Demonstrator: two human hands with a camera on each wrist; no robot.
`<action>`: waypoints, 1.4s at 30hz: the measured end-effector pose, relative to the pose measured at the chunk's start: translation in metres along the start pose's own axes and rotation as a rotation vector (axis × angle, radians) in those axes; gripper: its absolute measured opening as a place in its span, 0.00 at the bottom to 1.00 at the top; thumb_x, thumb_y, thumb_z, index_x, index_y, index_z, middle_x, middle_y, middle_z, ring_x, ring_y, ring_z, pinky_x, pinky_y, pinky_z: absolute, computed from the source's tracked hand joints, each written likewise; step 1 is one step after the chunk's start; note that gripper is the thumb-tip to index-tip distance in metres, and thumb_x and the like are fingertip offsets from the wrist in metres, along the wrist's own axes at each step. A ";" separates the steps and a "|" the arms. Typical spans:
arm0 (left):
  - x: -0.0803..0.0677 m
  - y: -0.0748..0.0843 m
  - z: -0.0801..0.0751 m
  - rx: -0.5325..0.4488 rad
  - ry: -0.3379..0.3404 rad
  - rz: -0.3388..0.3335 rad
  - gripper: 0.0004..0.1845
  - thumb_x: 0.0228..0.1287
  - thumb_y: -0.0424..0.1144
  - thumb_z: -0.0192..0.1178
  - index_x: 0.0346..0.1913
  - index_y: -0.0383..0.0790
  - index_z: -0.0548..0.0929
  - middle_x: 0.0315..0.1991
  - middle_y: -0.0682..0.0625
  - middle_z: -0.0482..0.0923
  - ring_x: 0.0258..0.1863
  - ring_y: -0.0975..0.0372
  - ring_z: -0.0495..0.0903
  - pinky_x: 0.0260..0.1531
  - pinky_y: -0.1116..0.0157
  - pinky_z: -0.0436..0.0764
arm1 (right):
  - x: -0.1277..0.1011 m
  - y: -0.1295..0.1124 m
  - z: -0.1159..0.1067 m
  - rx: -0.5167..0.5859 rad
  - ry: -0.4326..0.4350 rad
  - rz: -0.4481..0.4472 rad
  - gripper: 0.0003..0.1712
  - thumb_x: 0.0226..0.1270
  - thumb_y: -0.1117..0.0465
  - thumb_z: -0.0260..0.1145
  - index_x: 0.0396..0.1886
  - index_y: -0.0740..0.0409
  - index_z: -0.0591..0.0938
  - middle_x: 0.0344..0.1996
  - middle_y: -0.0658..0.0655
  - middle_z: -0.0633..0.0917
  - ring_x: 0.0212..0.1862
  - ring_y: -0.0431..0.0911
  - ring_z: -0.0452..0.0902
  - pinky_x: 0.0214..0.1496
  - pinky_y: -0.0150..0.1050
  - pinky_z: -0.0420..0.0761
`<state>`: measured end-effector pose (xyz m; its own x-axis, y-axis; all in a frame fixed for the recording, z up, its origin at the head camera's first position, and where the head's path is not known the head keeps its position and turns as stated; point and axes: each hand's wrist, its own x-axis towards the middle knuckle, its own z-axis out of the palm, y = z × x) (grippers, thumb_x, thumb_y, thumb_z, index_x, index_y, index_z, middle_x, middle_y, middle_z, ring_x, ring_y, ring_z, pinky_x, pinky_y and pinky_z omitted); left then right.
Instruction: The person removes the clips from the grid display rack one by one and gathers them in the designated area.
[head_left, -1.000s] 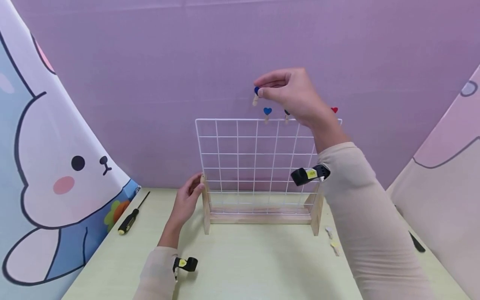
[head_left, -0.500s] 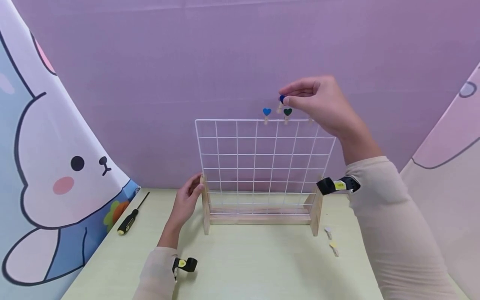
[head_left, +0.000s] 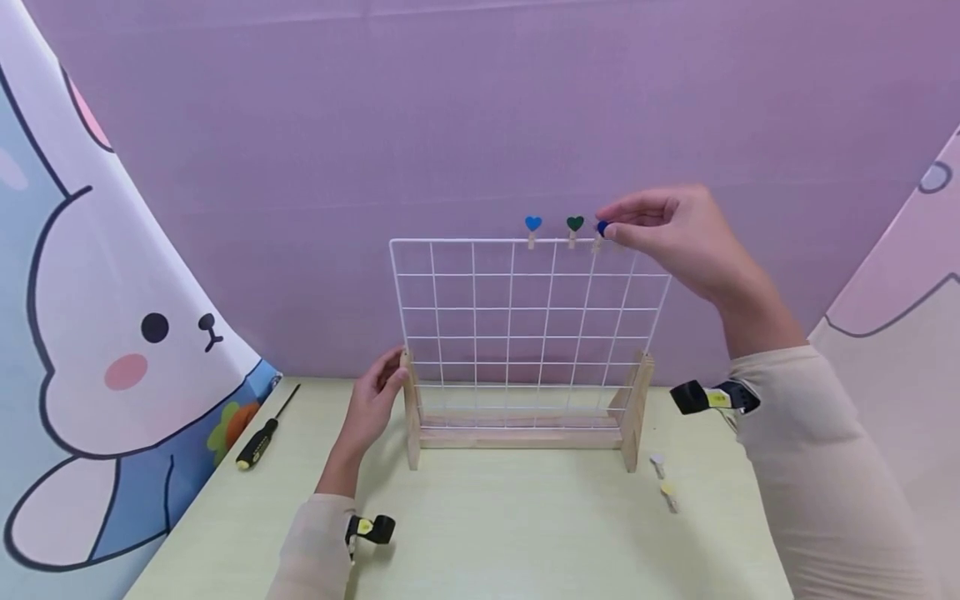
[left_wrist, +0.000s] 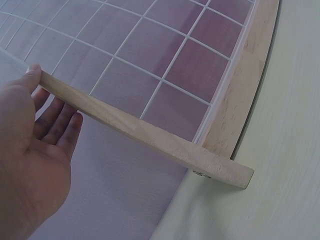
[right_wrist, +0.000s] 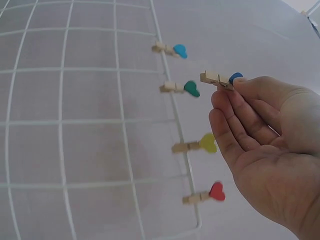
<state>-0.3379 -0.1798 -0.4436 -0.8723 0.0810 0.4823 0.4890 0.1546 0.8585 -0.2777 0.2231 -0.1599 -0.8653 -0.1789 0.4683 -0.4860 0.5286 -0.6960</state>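
Between thumb and fingertips my right hand (head_left: 693,242) pinches a small wooden clothespin (right_wrist: 216,79) with a dark blue heart. It is at the top edge of a white wire grid (head_left: 453,274), and in the right wrist view its wooden end points toward the top wire. Clipped along that wire are clothespins with a light blue heart (right_wrist: 180,51), a green heart (right_wrist: 191,89), a yellow heart (right_wrist: 208,143) and a red heart (right_wrist: 217,191). The right hand hides the last two in the head view. My left hand (head_left: 372,402) grips the left wooden upright (left_wrist: 135,131) of the grid's stand.
On the table right of the stand lie a clothespin with a white heart (head_left: 657,464) and one with a yellow heart (head_left: 669,497). A black screwdriver (head_left: 258,442) lies at the left table edge. A purple cloth (head_left: 300,167) hangs behind the grid.
My right hand has moved right and down with the dark blue clothespin, past the light blue and green ones, to the grid's top wire. My left hand stays on the upright.
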 end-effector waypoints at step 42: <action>0.003 0.002 -0.001 0.018 -0.005 -0.030 0.26 0.80 0.42 0.55 0.75 0.38 0.70 0.66 0.36 0.76 0.56 0.74 0.78 0.57 0.81 0.78 | -0.101 0.154 -0.024 -0.218 -0.116 0.261 0.21 0.74 0.46 0.67 0.59 0.52 0.86 0.52 0.52 0.90 0.48 0.25 0.80 0.47 0.21 0.79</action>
<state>-0.3398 -0.1807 -0.4402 -0.8864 0.0811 0.4558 0.4628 0.1747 0.8691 -0.2620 0.3425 -0.3018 -0.9711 -0.1011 0.2161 -0.2198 0.7310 -0.6459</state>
